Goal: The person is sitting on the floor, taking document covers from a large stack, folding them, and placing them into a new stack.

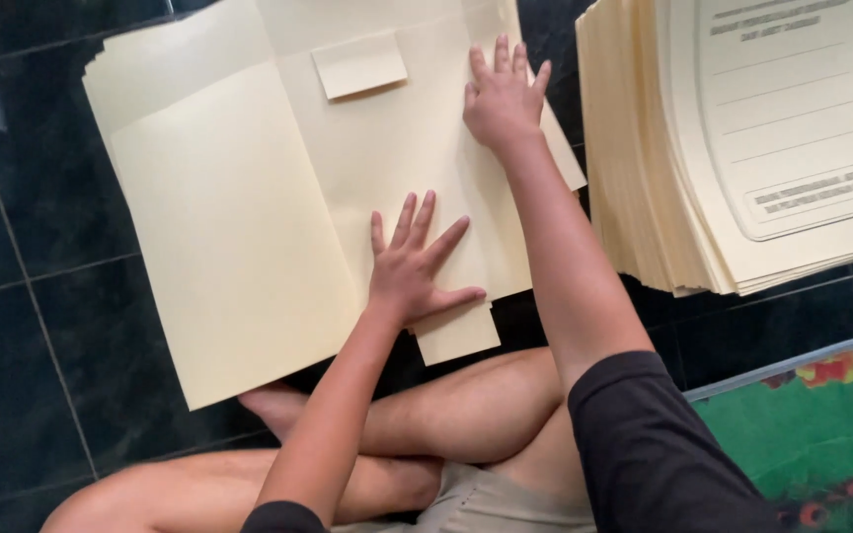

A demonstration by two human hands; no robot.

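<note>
On the floor before my crossed legs, my left hand [417, 265] and, at one o'clock, my right hand [502, 97] press spread-fingered on the folder [249, 217], flattening its folded flaps.

The top of the cream folder [249, 217] runs off the frame's upper edge, and both palms cover parts of its centre panel. The stack of printed folders [742, 148] is cut by the top and right edges, its print too blurred to read. The flowered mat [821, 415] is cropped at the lower right corner, and the person's legs hide the floor [22, 296] beneath.
</note>
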